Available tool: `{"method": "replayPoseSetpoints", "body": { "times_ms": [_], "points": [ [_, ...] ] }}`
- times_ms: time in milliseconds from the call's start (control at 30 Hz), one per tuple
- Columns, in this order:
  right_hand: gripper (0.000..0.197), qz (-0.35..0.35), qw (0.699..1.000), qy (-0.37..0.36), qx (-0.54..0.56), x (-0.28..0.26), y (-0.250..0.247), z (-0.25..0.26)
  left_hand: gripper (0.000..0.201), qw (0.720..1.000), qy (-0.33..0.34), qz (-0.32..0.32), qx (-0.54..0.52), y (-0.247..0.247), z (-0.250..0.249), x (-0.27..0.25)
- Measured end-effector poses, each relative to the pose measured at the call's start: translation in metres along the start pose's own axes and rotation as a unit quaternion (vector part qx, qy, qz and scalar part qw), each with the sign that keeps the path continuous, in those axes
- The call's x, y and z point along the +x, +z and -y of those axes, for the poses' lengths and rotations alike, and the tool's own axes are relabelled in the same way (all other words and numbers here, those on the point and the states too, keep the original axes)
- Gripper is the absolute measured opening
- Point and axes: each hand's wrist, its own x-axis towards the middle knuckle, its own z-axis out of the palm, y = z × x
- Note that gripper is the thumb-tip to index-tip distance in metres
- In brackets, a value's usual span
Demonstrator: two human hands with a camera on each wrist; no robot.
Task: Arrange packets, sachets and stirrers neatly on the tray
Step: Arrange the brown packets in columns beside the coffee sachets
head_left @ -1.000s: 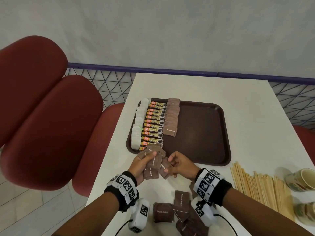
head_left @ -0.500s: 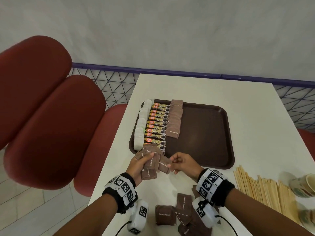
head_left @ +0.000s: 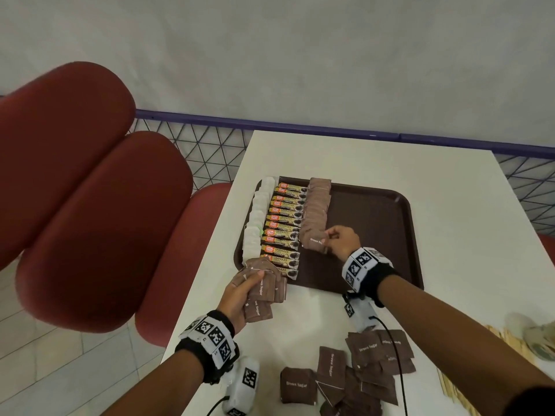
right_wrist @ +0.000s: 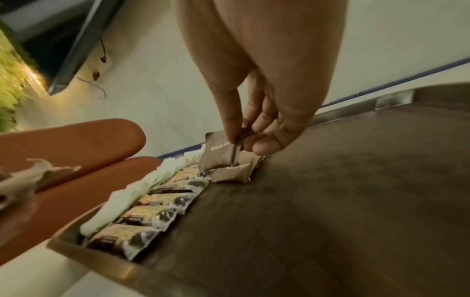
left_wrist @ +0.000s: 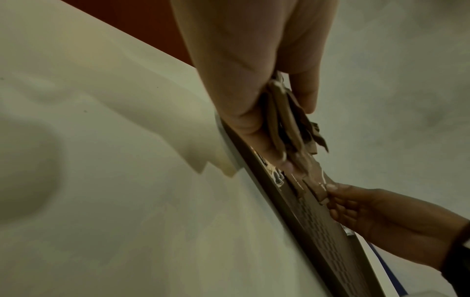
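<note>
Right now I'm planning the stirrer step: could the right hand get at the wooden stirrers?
Probably not yet: the right hand pinches a brown sugar sachet over the tray. The wooden stirrers lie uncovered beside its forearm.

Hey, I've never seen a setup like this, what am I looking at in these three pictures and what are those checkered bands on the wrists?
No machine here: a person works with bare hands, wearing marker bands and small cameras on both wrists. One picture comes from a head camera looking down; the other two look along each hand. On the white table sits a brown tray with rows of white sachets, coffee sticks and brown sugar packets. The left hand holds a bunch of sugar packets; the right hand pinches one packet at the row's near end. More packets and wooden stirrers lie nearby.
</note>
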Motion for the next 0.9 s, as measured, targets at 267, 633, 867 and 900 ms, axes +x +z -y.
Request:
{"method": "replayPoseSetpoints", "body": {
  "times_ms": [267,633,867,900],
  "points": [
    [0.016,0.012,0.995,0.023,-0.094,0.009,0.016,0.008,0.036,1.000,0.001,0.000,-0.002,-0.007,-0.003,0.000],
    [0.028,-0.012,0.972,-0.038,-0.230,0.012,0.024,0.005,0.034,1.000,-0.014,0.013,0.007,-0.006,-0.005,-0.001],
    [0.038,-0.061,0.974,-0.097,-0.196,-0.002,0.018,0.008,0.029,1.000,-0.012,0.019,0.016,0.000,-0.004,-0.001],
    [0.036,-0.057,0.976,-0.110,-0.181,-0.007,0.017,0.009,0.026,1.000,-0.011,0.018,0.016,0.002,-0.004,-0.001]
  ]
}}
